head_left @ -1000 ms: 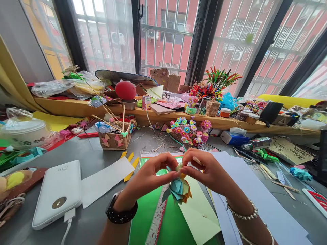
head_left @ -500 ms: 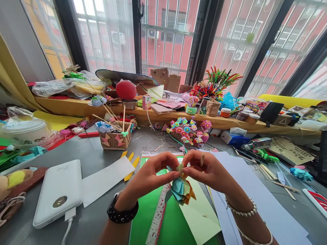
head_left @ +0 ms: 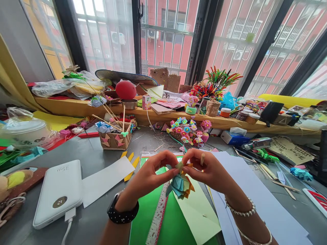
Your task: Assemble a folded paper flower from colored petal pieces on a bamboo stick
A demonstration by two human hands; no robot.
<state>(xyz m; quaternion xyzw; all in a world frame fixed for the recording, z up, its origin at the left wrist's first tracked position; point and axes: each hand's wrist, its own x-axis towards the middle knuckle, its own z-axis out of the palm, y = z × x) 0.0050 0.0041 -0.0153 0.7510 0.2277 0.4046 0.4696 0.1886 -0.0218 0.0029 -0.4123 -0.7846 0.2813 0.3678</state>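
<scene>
A folded-paper flower (head_left: 182, 187) of light blue, pale yellow and orange pieces hangs below my fingertips. My left hand (head_left: 159, 170) pinches pale paper at its top between thumb and index finger. From the other side my right hand (head_left: 205, 170) pinches the same spot, its fingertips close to the left ones. The blunt end of a wooden stick (head_left: 202, 159) pokes out between my right fingers; its other end is hidden. Beneath the flower lie a pale green paper sheet (head_left: 200, 212), a patterned ruler (head_left: 157, 216) and a green folder (head_left: 140, 217).
To the left are a white power bank (head_left: 60, 190) with a cable, a white paper strip (head_left: 107, 180) and yellow paper strips (head_left: 131, 170). White sheets (head_left: 258, 200) lie on the right. Behind stand a cardboard box (head_left: 114, 141) with sticks and a bunch of small flowers (head_left: 186, 129).
The paper flower has risen slightly and turned a little beneath my fingertips. Both hands keep their pinch in nearly the same place.
</scene>
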